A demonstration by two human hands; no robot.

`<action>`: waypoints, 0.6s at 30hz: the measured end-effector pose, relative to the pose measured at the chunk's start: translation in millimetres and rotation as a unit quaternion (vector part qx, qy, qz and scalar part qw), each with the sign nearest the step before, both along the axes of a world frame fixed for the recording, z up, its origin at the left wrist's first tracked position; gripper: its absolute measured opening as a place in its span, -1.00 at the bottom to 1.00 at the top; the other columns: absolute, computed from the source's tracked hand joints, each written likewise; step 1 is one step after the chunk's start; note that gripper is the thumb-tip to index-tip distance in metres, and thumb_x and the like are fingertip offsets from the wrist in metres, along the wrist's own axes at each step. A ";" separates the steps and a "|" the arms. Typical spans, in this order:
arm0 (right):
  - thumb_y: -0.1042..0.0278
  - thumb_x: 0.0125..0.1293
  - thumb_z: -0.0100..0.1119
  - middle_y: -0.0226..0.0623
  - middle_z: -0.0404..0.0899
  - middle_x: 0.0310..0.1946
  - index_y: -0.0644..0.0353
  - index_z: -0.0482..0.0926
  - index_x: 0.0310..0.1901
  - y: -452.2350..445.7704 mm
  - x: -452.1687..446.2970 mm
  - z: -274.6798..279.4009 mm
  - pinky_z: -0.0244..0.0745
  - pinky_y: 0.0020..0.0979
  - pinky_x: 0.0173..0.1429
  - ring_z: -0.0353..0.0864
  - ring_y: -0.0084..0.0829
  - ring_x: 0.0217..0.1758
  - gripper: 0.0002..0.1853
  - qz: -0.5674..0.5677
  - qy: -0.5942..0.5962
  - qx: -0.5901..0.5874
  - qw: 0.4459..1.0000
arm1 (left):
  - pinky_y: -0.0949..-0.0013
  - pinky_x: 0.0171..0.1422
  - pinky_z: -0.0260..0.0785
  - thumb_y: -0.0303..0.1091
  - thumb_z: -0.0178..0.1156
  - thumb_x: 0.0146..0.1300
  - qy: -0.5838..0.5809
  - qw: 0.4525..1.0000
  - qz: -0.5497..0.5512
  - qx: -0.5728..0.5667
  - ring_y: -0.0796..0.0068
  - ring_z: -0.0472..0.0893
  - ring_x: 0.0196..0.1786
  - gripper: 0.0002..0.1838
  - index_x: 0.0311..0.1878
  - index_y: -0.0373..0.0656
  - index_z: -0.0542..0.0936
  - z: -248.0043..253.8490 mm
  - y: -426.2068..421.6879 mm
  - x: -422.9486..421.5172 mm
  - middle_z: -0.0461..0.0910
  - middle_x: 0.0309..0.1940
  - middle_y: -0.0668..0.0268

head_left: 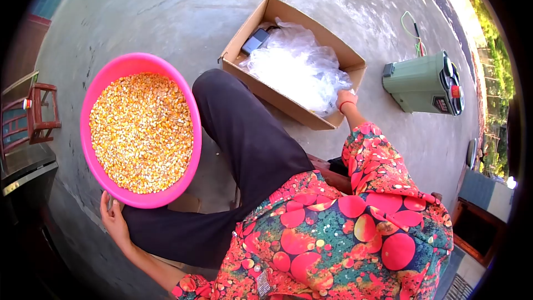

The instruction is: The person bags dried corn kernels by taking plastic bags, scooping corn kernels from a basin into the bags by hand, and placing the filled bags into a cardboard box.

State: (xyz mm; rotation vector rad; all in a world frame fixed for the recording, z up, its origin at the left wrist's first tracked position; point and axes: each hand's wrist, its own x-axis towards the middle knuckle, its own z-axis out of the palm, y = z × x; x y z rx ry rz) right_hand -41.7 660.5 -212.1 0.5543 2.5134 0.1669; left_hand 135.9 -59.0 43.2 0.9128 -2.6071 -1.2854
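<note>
A large pink basin [195, 139] full of yellow and white corn kernels [141, 133] stands on my left. My left hand [115, 221] is beside my knee at its near rim, with the fingers stretched and the thumb apart; whether the fingertips touch the basin I cannot tell. On the floor ahead is an open cardboard box [277, 93] holding crumpled clear plastic bags [300, 58]. Over the box's right corner my right hand [347, 99], a red band at its wrist, has its fingers closed on the edge of the plastic.
A dark boxy device [255, 41] lies in the box's left corner. To the right, a green tank sprayer [419, 84] lies on the concrete floor, with a thin green hose [410, 16] beyond it. A reddish wooden chair [41, 114] stands at far left.
</note>
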 end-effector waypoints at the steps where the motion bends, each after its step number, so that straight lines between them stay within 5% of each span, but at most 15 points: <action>1: 0.22 0.20 0.09 -0.07 0.56 -0.01 0.15 0.53 0.04 1.1 -4.5 -0.2 0.37 -0.18 0.20 0.49 -0.16 0.15 -0.62 0.003 -0.040 -0.055 0.998 | 0.40 0.04 0.51 -0.45 0.04 0.34 -0.003 1.000 0.009 0.026 0.46 0.55 -0.04 -0.60 0.22 -0.34 0.35 -1.8 -1.9 -0.5 0.43 0.09 0.09; 4: 0.04 0.09 0.25 -0.01 0.57 -0.03 0.24 0.55 0.03 6.0 -25.2 21.7 0.39 -0.20 0.19 0.54 -0.17 0.08 -0.47 0.023 0.009 -0.217 0.976 | 0.40 0.03 0.52 -0.44 0.05 0.34 -0.011 1.000 0.000 0.017 0.46 0.55 -0.06 -0.64 0.17 -0.34 0.40 -10.7 -14.2 -0.5 0.43 0.07 0.15; 5: -0.09 -0.04 0.36 -0.06 0.55 0.00 0.30 0.50 0.09 11.8 -35.7 21.6 0.36 -0.28 0.21 0.51 -0.19 0.12 -0.27 -0.030 0.014 -0.255 0.966 | 0.41 0.03 0.51 -0.44 0.05 0.34 -0.023 1.000 -0.012 -0.016 0.46 0.56 -0.07 -0.66 0.15 -0.34 0.43 -12.8 -15.4 -1.2 0.42 0.06 0.18; 8: -0.11 -0.03 0.37 -0.17 0.54 0.01 0.30 0.51 0.06 17.6 -54.6 61.5 0.33 -0.36 0.22 0.47 -0.29 0.14 -0.28 -0.103 0.047 -0.416 0.902 | 0.42 0.03 0.51 -0.44 0.06 0.34 -0.023 0.999 -0.012 -0.019 0.46 0.55 -0.08 -0.69 0.11 -0.33 0.47 -14.8 -15.2 -1.9 0.39 0.05 0.21; 10: -0.08 -0.04 0.39 -0.26 0.51 0.03 0.26 0.51 0.05 30.7 -69.1 75.5 0.32 -0.41 0.19 0.43 -0.38 0.14 -0.30 -0.075 0.026 -0.405 0.911 | 0.42 0.03 0.51 -0.43 0.05 0.34 -0.019 1.000 -0.013 -0.019 0.46 0.55 -0.07 -0.69 0.12 -0.32 0.47 -19.7 -19.5 0.0 0.39 0.06 0.20; 12: 0.11 0.00 0.38 -0.34 0.62 -0.20 0.24 0.61 -0.11 49.2 -85.1 82.6 0.37 -0.49 0.08 0.51 -0.53 -0.08 -0.53 -0.060 -0.054 -0.465 0.882 | 0.42 0.03 0.50 -0.43 0.05 0.35 -0.015 1.000 -0.013 -0.019 0.45 0.55 -0.06 -0.69 0.12 -0.32 0.46 -22.2 -20.8 1.9 0.40 0.06 0.20; 15: 0.23 0.11 0.32 -0.35 0.63 -0.23 0.30 0.59 -0.12 27.9 -93.8 137.2 0.43 -0.50 0.00 0.56 -0.55 -0.18 -0.63 -0.011 -0.067 -0.463 0.884 | 0.42 0.02 0.51 -0.43 0.05 0.35 -0.009 1.000 -0.016 -0.016 0.45 0.54 -0.05 -0.69 0.12 -0.33 0.46 -24.8 -21.5 2.6 0.38 0.07 0.20; 17: 0.32 0.16 0.27 -0.39 0.63 -0.23 0.29 0.60 -0.17 17.4 -106.0 161.2 0.44 -0.55 -0.07 0.55 -0.60 -0.25 -0.74 0.085 -0.208 -0.198 0.954 | 0.41 0.03 0.51 -0.42 0.06 0.35 -0.008 0.999 -0.022 -0.030 0.43 0.55 -0.04 -0.68 0.11 -0.33 0.47 -26.7 -21.6 1.7 0.42 0.06 0.18; 18: 0.32 0.16 0.27 -0.39 0.63 -0.23 0.29 0.60 -0.17 16.9 -109.8 169.2 0.44 -0.55 -0.07 0.55 -0.60 -0.25 -0.74 0.088 -0.205 -0.196 0.955 | 0.41 0.03 0.51 -0.42 0.06 0.35 -0.004 0.999 -0.020 -0.029 0.43 0.55 -0.04 -0.68 0.11 -0.33 0.47 -25.1 -17.2 -0.3 0.42 0.06 0.18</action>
